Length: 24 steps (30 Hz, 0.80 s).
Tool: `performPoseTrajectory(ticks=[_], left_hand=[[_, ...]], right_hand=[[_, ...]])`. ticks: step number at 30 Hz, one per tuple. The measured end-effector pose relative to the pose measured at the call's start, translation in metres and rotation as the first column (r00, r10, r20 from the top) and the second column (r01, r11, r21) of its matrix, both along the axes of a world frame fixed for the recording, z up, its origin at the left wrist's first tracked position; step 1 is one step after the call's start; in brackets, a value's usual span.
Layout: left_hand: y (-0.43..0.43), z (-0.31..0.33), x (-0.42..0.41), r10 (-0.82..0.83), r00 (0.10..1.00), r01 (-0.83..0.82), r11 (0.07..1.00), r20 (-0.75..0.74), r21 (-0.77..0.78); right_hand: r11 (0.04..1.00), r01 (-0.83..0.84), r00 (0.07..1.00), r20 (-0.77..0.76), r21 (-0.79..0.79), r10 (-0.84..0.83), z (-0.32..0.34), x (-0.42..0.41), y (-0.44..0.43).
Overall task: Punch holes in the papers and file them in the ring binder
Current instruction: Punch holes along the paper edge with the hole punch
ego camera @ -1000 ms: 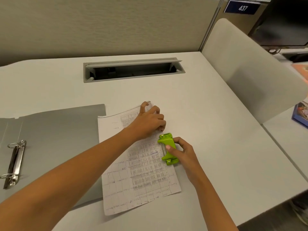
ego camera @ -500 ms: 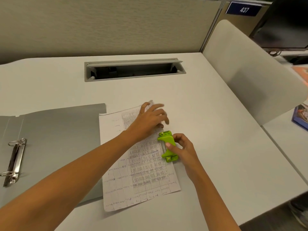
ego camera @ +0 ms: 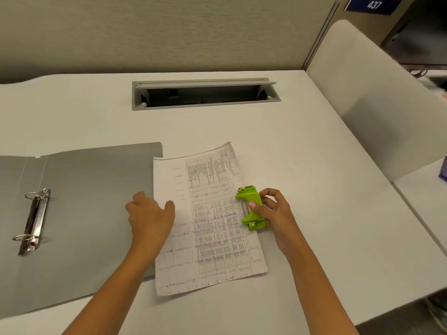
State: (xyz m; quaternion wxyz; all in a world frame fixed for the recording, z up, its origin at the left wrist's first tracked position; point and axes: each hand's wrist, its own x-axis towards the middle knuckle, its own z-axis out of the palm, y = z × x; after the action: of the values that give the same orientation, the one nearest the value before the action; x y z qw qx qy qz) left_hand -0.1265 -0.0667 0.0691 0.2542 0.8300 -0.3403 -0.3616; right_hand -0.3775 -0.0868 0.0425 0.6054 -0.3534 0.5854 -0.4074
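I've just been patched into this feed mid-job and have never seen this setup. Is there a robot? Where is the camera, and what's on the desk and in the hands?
There is no robot here. These are a person's two bare hands, seen from one wide-angle camera worn on the head, looking forward and down. On the white desk a grey ring binder lies open flat, with its metal rings at the left. The paper, printed with a table, lies beside the binder, its left edge just over the cover. A green hole punch sits on the paper's right edge, and the right hand grips it. The left hand is relaxed and holds nothing, at the paper's left edge.
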Motion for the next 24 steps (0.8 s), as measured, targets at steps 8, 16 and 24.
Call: performPoseTrajectory(ticks=[8,16,24], left_hand=[[0.003,-0.012,0.004,-0.064,0.993,0.054,0.994,-0.102,-0.093],[0.012,-0.026,0.012,-0.091,0.970,0.042,0.976,-0.224,-0.213],[0.013,-0.030,0.011,-0.104,0.968,0.047,0.969,-0.229,-0.241]], right_hand=[[1.000,-0.004,0.999,0.054,0.027,0.003,0.003,-0.001,0.002],[0.999,-0.031,0.997,0.069,0.025,0.029,0.010,-0.009,-0.006],[0.999,-0.035,0.997,0.063,0.034,0.033,0.011,-0.013,-0.014]])
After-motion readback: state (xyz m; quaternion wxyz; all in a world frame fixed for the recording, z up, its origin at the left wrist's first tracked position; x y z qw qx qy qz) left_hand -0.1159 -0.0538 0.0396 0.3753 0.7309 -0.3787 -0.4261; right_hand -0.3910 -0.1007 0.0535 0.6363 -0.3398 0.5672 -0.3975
